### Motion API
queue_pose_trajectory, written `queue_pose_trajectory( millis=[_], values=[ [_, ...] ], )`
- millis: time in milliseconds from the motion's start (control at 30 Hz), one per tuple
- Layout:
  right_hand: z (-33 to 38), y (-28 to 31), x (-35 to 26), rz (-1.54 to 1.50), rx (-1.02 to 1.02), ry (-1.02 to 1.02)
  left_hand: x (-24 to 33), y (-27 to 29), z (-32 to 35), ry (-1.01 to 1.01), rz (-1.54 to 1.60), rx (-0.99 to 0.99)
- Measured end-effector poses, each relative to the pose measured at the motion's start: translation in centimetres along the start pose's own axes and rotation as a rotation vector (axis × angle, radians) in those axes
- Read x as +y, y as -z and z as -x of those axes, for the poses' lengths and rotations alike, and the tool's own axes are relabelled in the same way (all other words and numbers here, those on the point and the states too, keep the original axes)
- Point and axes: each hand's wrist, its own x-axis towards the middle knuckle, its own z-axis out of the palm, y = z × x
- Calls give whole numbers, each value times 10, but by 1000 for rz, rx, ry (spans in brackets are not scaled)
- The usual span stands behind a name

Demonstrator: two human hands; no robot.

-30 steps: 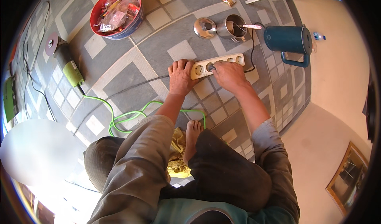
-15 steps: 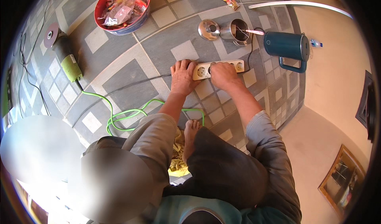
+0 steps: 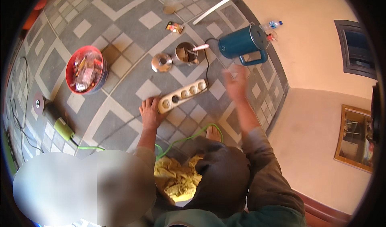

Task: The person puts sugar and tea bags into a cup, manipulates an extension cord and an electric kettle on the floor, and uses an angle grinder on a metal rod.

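Observation:
A white power strip [image 3: 185,93] lies slanted on the tiled floor in front of me, with a black plug [image 3: 175,99] in one of its sockets. My left hand [image 3: 150,112] grips the strip's left end, fingers over the edge. Raised to the right of the strip, my right hand [image 3: 236,84] is blurred by motion, its fingers apart and nothing in it. Just beyond it stands a dark teal electric kettle [image 3: 241,42], its handle near my fingertips. A thin black cord [image 3: 207,62] runs between the kettle and the strip's right end.
Beyond the strip are a metal mug [image 3: 185,54] holding a pink-handled utensil and a round metal lid [image 3: 161,62]. Left are a red-rimmed bucket of packets [image 3: 86,70] and an angle grinder [image 3: 56,118] with a green cord. Yellow cloth [image 3: 177,176] lies by my knee; a wall stands right.
My right hand has let go of the strip's socket area and moved right toward the kettle. A black plug now shows in the strip. The view has shifted; my left hand stays at the strip's end.

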Motion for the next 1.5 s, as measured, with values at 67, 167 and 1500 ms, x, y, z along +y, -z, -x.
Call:
queue_pose_trajectory(
  millis=[67,167,1500],
  values=[
    [-37,47,72,217,410,-49,0,-2,-6,-15,-32,-6],
    [-71,75,146,138,382,-266,2,-7,-3,-64,-21,-9],
    [-78,47,213,-1128,58,-455,-38,31,-42,-141,-235,297]
  ],
)
